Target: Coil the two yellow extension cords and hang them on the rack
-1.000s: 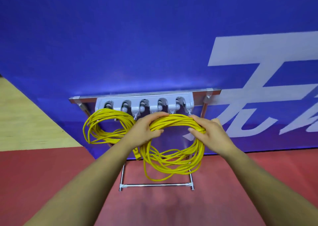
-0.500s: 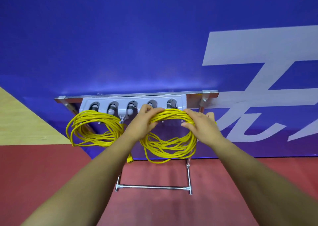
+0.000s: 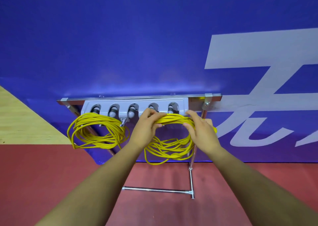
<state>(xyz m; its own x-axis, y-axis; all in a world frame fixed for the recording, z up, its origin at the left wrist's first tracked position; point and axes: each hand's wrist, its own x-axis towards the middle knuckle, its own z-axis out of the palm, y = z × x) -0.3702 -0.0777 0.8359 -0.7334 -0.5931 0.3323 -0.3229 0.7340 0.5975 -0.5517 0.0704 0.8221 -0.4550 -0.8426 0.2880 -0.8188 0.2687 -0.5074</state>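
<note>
We've got our left hand (image 3: 146, 131) and right hand (image 3: 202, 132) both clamped on the top of a coiled yellow extension cord (image 3: 169, 145). Our fingers (image 3: 152, 113) are curled tight over the bundle, with the loops dangling below them. Just behind the fingers is the grey plastic five-slot rack (image 3: 136, 104) on its shiny metal stand (image 3: 191, 174). Off to the left of them, the other yellow coil (image 3: 98, 132) hangs from the rack's left end. Big blue banner (image 3: 137, 45) behind it all.

The left hand (image 3: 146, 127) and right hand (image 3: 202, 131) were bare, as were both forearms (image 3: 103, 182), uncovered to the frame's bottom edge.
</note>
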